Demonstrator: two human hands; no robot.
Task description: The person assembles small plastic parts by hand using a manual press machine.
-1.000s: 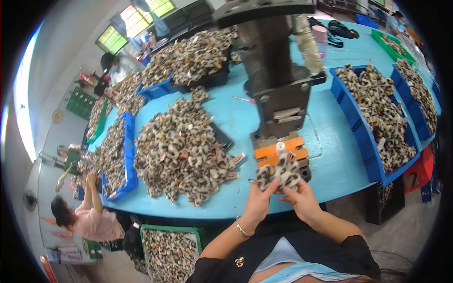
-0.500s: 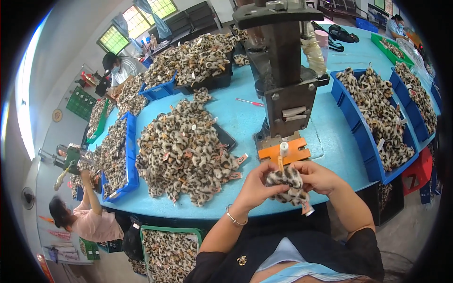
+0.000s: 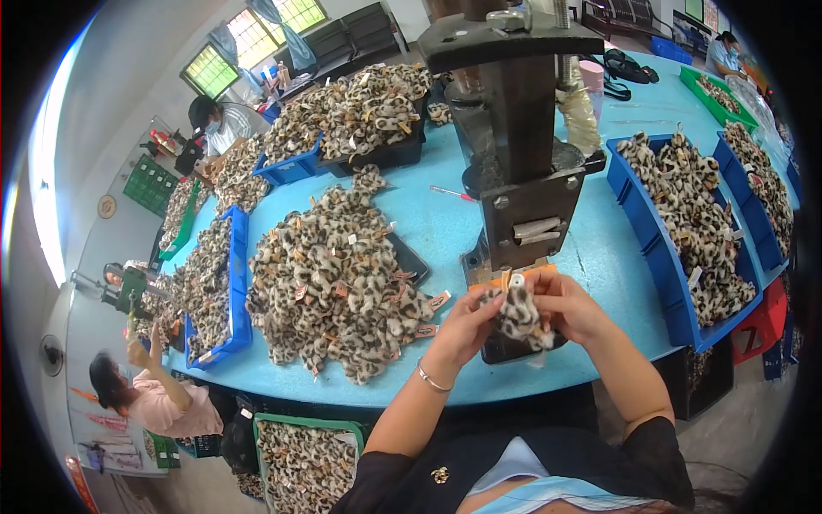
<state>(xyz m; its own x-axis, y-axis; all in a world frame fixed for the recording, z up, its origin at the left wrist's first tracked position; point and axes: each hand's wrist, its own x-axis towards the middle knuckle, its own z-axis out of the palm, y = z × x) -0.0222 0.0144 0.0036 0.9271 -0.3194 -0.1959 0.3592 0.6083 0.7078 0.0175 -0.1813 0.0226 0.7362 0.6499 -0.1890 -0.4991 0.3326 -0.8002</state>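
Between both hands I hold a small spotted plush piece (image 3: 520,315), fuzzy white with black and brown patches and a tan strip at its top. My left hand (image 3: 467,324) grips its left side, fingers closed. My right hand (image 3: 569,307) pinches the other side. The plush sits right at the base of a dark metal press (image 3: 527,184), by a white peg (image 3: 516,281) on an orange plate (image 3: 488,283) that my hands partly cover. To the left lies a big heap of similar spotted plush pieces (image 3: 330,283), some with paper tags.
Blue bins full of plush stand right (image 3: 655,231) and left (image 3: 241,300) on the blue table (image 3: 411,377). A green-rimmed crate (image 3: 308,463) is below its edge. A red pen (image 3: 454,194) lies behind the heap. Co-workers sit left (image 3: 163,398), far left and far right.
My hands have moved forward and up, carrying the plush piece to the white peg under the press. At the left, the co-worker's raised arms have shifted.
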